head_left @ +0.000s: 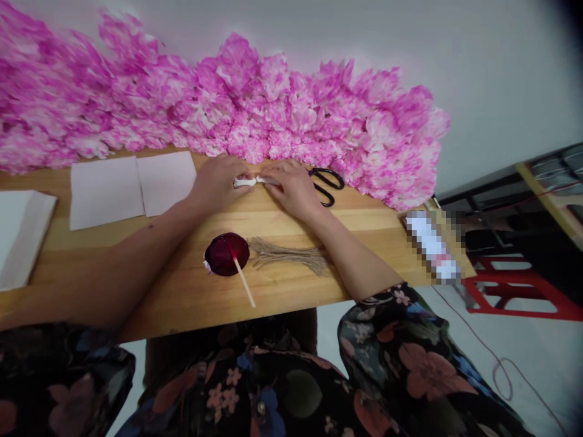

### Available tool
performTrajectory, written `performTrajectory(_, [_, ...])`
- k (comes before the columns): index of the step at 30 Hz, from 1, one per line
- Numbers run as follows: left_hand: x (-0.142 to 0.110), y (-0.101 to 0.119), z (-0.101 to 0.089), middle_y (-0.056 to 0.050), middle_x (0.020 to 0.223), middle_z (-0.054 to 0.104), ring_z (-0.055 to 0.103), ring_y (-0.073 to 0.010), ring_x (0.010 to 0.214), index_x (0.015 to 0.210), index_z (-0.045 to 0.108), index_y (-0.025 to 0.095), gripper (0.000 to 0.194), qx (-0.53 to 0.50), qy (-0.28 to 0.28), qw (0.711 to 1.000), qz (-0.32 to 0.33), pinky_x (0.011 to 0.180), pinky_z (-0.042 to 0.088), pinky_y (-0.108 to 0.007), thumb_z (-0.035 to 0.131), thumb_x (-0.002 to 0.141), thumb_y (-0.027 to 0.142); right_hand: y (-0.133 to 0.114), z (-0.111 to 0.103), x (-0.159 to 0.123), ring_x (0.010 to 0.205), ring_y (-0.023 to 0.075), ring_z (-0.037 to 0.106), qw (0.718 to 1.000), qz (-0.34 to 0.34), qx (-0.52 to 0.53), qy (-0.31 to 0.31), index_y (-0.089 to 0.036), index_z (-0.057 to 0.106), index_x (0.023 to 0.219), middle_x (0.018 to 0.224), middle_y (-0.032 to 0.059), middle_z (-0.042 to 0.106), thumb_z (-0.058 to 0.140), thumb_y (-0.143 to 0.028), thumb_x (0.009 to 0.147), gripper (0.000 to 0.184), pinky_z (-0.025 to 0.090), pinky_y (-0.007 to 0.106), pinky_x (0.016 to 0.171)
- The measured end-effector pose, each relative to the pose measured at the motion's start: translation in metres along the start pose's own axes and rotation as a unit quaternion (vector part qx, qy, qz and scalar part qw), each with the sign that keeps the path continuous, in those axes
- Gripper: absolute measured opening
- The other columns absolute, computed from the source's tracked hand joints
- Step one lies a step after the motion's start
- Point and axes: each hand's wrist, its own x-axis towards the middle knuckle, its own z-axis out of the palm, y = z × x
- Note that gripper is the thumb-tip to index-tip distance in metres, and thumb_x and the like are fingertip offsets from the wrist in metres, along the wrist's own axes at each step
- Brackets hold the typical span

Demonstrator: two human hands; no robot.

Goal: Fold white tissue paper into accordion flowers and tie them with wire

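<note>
Both hands hold a narrow strip of folded white paper (246, 182), pinched in at its middle. My left hand (217, 182) grips the left end between thumb and fingers. On the other end, my right hand (292, 187) is closed, its fingers covering most of that half. Black-handled scissors (328, 182) lie just right of my right hand, their blades hidden. Nearer me sits a small dish of dark red liquid (221, 256), with a pale wooden stick (246, 285) resting in it. A bundle of brown twine pieces (289, 255) lies beside the dish.
Pink-and-white paper flowers (282, 109) are heaped along the back of the wooden table (182, 303). Two white sheets (107, 194) lie to the left, near a thick white paper stack (22, 237). A pixelated object (432, 246) rests at the right edge. Beyond is a red stool (523, 288).
</note>
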Motion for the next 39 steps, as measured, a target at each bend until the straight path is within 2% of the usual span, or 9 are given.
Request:
performTrajectory(3, [0.0, 0.0, 0.001, -0.007, 0.099, 0.073, 0.061, -0.024, 0.096, 0.101, 0.077, 0.017, 0.018, 0.008, -0.017, 1.0, 0.007, 0.087, 0.045, -0.039, 0.064, 0.093, 0.026, -0.003, 0.001, 0.0, 0.121, 0.0319, 0.059, 0.999, 0.005, -0.031, -0.008, -0.024, 0.076, 0.116, 0.122, 0.0105, 0.074, 0.057, -0.027, 0.102, 0.023, 0.04, 0.051, 0.107])
performTrajectory(8, [-0.002, 0.004, -0.001, -0.004, 0.094, 0.069, 0.059, -0.0234, 0.098, 0.089, 0.075, 0.019, 0.01, -0.032, -0.013, 0.999, 0.01, 0.095, 0.044, -0.042, 0.067, 0.089, 0.024, -0.006, 0.0, -0.003, 0.112, 0.0305, 0.064, 0.999, 0.011, -0.039, -0.016, -0.022, 0.075, 0.112, 0.111, 0.0092, 0.078, 0.06, -0.027, 0.101, 0.019, 0.038, 0.048, 0.105])
performTrajectory(13, [-0.003, 0.008, -0.006, -0.004, 0.119, 0.074, 0.056, -0.0278, 0.12, 0.088, 0.074, 0.019, 0.009, -0.067, -0.003, 0.998, 0.019, 0.117, 0.034, -0.051, 0.068, 0.09, 0.026, -0.006, -0.002, -0.003, 0.112, 0.028, 0.066, 0.999, 0.011, -0.039, -0.025, -0.023, 0.07, 0.132, 0.121, 0.0097, 0.078, 0.062, -0.033, 0.103, 0.032, 0.036, 0.043, 0.101])
performTrajectory(18, [-0.002, 0.013, -0.013, -0.004, 0.105, 0.078, 0.066, -0.0262, 0.109, 0.086, 0.073, 0.023, 0.023, 0.007, -0.04, 0.997, 0.069, 0.124, 0.029, -0.056, 0.054, 0.097, 0.029, -0.01, -0.004, -0.001, 0.11, 0.0269, 0.067, 0.998, 0.003, -0.037, -0.053, -0.022, 0.073, 0.124, 0.116, 0.0091, 0.079, 0.056, -0.039, 0.106, 0.03, 0.035, 0.04, 0.097])
performTrajectory(23, [-0.002, 0.015, -0.014, -0.003, 0.091, 0.076, 0.066, -0.0229, 0.096, 0.082, 0.068, 0.021, 0.025, 0.06, -0.038, 0.993, 0.09, 0.119, 0.036, -0.053, 0.05, 0.098, 0.026, -0.011, -0.003, 0.0, 0.104, 0.0284, 0.066, 0.997, 0.015, -0.064, -0.05, -0.018, 0.074, 0.108, 0.107, 0.01, 0.077, 0.063, -0.039, 0.103, 0.024, 0.036, 0.04, 0.093])
performTrajectory(28, [-0.002, 0.013, -0.005, -0.005, 0.096, 0.074, 0.064, -0.0279, 0.106, 0.099, 0.073, 0.022, 0.016, 0.045, -0.023, 0.996, 0.074, 0.113, 0.037, -0.054, 0.059, 0.095, 0.027, -0.01, -0.002, -0.001, 0.118, 0.0307, 0.06, 0.999, -0.001, -0.051, -0.019, -0.02, 0.07, 0.101, 0.119, 0.0105, 0.073, 0.065, -0.033, 0.1, 0.014, 0.037, 0.041, 0.097])
performTrajectory(31, [-0.002, 0.011, -0.001, -0.005, 0.095, 0.072, 0.063, -0.0293, 0.106, 0.102, 0.076, 0.024, 0.017, 0.04, -0.025, 0.997, 0.066, 0.108, 0.039, -0.052, 0.062, 0.093, 0.028, -0.009, -0.002, -0.001, 0.114, 0.0285, 0.062, 0.999, -0.007, -0.019, -0.027, -0.021, 0.07, 0.099, 0.112, 0.0077, 0.075, 0.064, -0.03, 0.101, 0.011, 0.038, 0.042, 0.1])
performTrajectory(35, [-0.003, 0.011, 0.0, -0.005, 0.091, 0.069, 0.062, -0.0293, 0.103, 0.094, 0.077, 0.023, 0.015, 0.045, -0.02, 0.996, 0.07, 0.104, 0.041, -0.051, 0.062, 0.091, 0.026, -0.007, 0.0, -0.001, 0.103, 0.0268, 0.064, 0.999, 0.013, -0.013, -0.028, -0.021, 0.072, 0.1, 0.101, 0.007, 0.076, 0.066, -0.033, 0.1, 0.013, 0.038, 0.042, 0.099])
performTrajectory(39, [-0.003, 0.011, -0.001, -0.007, 0.097, 0.069, 0.062, -0.0309, 0.105, 0.093, 0.075, 0.021, 0.014, 0.051, -0.028, 0.997, 0.042, 0.102, 0.042, -0.051, 0.064, 0.088, 0.026, -0.007, 0.0, -0.002, 0.106, 0.0269, 0.065, 0.999, 0.011, -0.017, -0.027, -0.022, 0.074, 0.114, 0.11, 0.0078, 0.078, 0.066, -0.035, 0.101, 0.02, 0.038, 0.041, 0.098])
